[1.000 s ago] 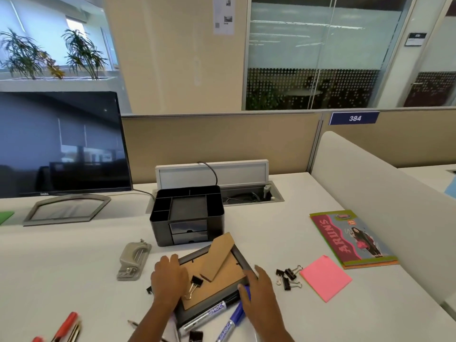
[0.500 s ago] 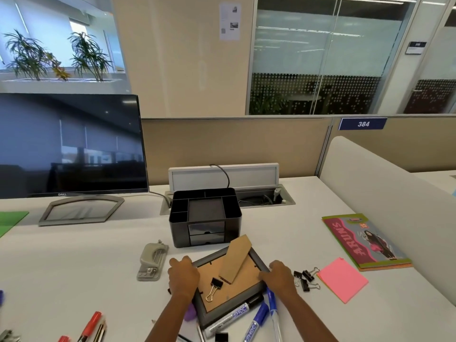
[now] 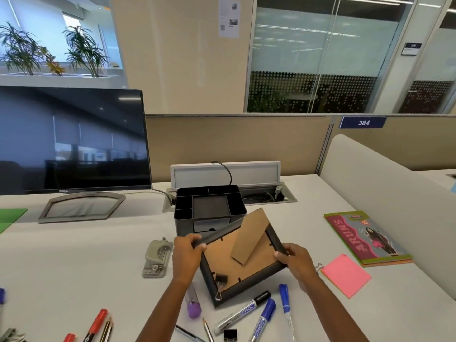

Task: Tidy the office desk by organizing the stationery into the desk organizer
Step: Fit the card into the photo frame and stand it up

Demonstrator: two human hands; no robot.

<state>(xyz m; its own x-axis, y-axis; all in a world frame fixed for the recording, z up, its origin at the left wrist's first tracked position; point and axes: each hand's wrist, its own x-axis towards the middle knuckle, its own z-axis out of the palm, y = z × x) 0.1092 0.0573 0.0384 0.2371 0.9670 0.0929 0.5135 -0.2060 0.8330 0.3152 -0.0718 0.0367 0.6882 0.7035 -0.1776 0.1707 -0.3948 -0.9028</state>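
I hold a dark photo frame (image 3: 246,286) face down and tilted, its far edge raised off the desk. Its brown cardboard back and stand (image 3: 249,234) face up. My left hand (image 3: 186,255) grips the frame's left corner and my right hand (image 3: 297,264) grips its right corner. A black binder clip (image 3: 220,280) lies on the backing near the low corner. The black desk organizer (image 3: 209,206) stands just behind the frame with its compartments showing nothing inside. Markers (image 3: 243,312) and a blue pen (image 3: 285,298) lie in front of the frame.
A grey hole punch (image 3: 158,259) sits left of my left hand. Pink sticky notes (image 3: 345,275) and a notebook (image 3: 365,236) lie at the right. A monitor (image 3: 71,141) stands at the back left. A purple-capped tube (image 3: 193,306), pencils and red pens (image 3: 97,324) lie near the front edge.
Both hands have closed on the frame's corners and lifted its far edge off the desk. The binder clip on the backing has slid toward the low corner.
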